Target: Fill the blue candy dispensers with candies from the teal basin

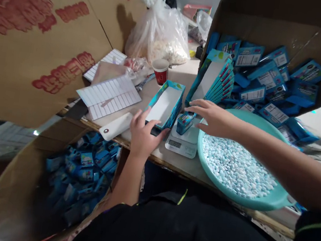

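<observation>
My left hand (pixel 145 134) has its fingers spread and touches the near end of a blue tray box (pixel 164 103) with a white inside. Over a white digital scale (pixel 181 144), my right hand (pixel 209 115) reaches in from the right, fingers apart, beside a small blue box (pixel 185 123) that stands on the scale. Behind that hand, a fanned stack of blue tray boxes (pixel 215 78) leans at an angle. A turquoise basin (pixel 210 172) of pale blue and white pieces (pixel 238 164) lies under my right forearm.
Blue packets (pixel 268 76) fill a tipped carton (pixel 317 37) at the back right. Another carton (pixel 15 179) with blue packets (pixel 86 174) is low at left. Lined sheets (pixel 110 95), a white scoop (pixel 116 126), a red cup (pixel 159 72) and a plastic bag (pixel 164 32) lie about.
</observation>
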Tool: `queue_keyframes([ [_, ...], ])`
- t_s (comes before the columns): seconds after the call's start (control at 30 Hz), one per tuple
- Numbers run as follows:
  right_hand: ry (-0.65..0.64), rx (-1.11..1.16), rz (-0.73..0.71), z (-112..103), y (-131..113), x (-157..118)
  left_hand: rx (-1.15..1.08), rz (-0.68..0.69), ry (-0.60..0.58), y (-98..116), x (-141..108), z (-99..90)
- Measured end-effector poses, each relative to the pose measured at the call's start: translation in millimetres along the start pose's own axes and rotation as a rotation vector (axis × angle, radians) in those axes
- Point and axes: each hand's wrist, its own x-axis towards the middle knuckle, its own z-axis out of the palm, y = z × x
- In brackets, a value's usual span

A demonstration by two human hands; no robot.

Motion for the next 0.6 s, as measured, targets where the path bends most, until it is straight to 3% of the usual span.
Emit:
queue_keyframes([
  [0.1, -0.118, -0.122, -0.031, 19, -2, 30, -0.027, 0.018, -0.041, -5, 1, 4.3],
  [0.2, -0.174, -0.144, -0.021, 14, -10, 34, -0.022, 0.039, 0.014, -9, -3, 6.3],
  [0.27, -0.108, -0.105, 0.011, -5, -18, 30, -0.027, 0.040, 0.052, -8, -3, 6.1],
  [0.33, 0.042, -0.065, 0.031, -30, -26, 31, -0.028, 0.052, 0.063, -7, -2, 5.1],
  [0.47, 0.293, -0.103, 0.089, -60, -27, 68, 0.023, 0.087, 0.017, -7, 4, 2.9],
  [0.6, 0.191, -0.229, 0.201, -50, -11, 125, 0.009, 0.087, 0.050, -6, 5, 3.1],
])
